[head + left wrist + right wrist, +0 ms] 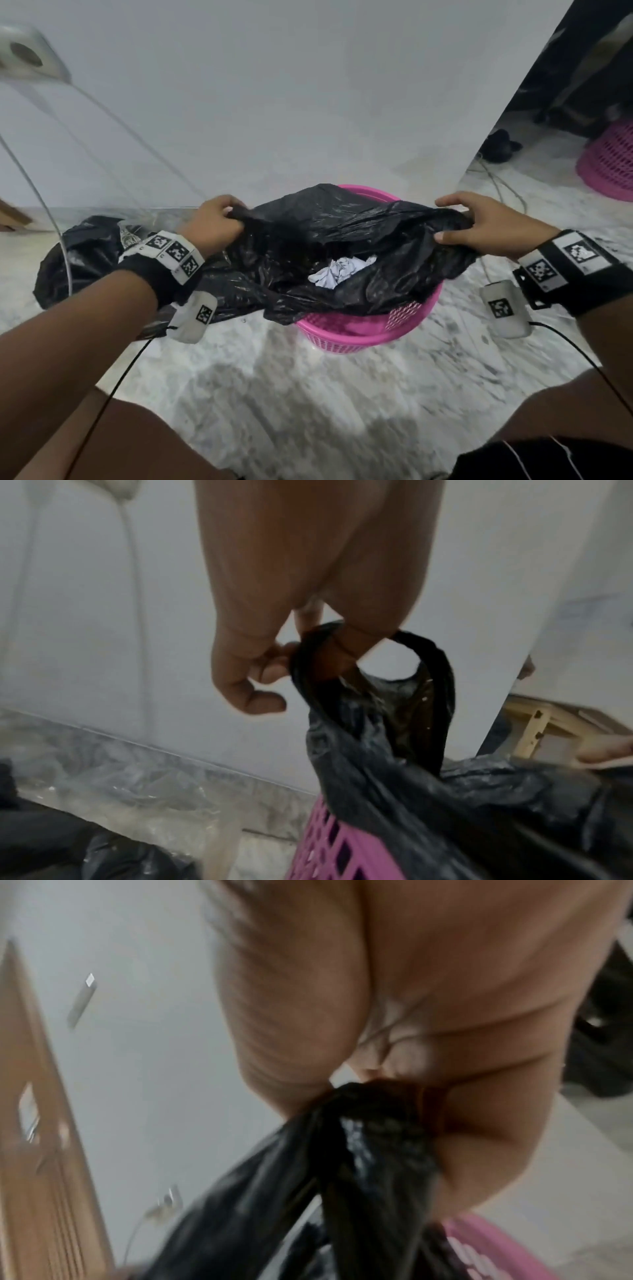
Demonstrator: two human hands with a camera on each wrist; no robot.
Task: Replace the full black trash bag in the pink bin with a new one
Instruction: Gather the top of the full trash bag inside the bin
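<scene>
A pink lattice bin (346, 337) stands on the marble floor against the white wall. A black trash bag (342, 233) sits in it with its mouth pulled wide; crumpled white paper (337, 270) shows inside. My left hand (219, 222) grips the bag's left handle loop (428, 653), fingers curled through it. My right hand (479, 222) grips the bunched right edge of the black bag (359, 1123). The pink bin (329, 842) shows below the left hand, and its rim (479, 1248) below the right.
Another black bag (78, 257) and clear plastic (130, 233) lie on the floor to the left. A mirror (565, 137) at the right reflects a pink bin. Cables (503, 185) trail on the floor at the right. A wall socket (27, 54) is at upper left.
</scene>
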